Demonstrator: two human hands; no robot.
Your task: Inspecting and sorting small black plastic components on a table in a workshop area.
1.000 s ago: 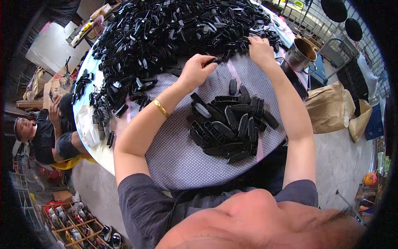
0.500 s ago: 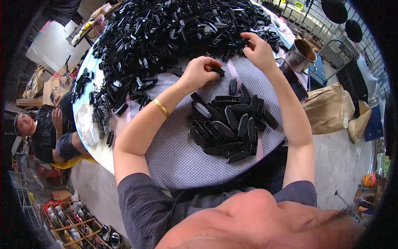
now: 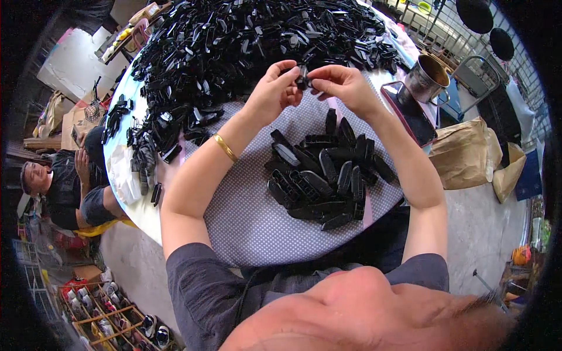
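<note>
Pinching 1 black plastic piece (image 3: 302, 79) between their fingertips, the left hand (image 3: 272, 92) and right hand (image 3: 344, 89) met at the near edge of the big heap (image 3: 234, 41); nearer than that heap lay a smaller pile (image 3: 328, 168), seemingly the finished share, with most left.

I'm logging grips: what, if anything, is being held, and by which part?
A small black piece, held between the left hand and right hand; which part each grips is too small to tell.
</note>
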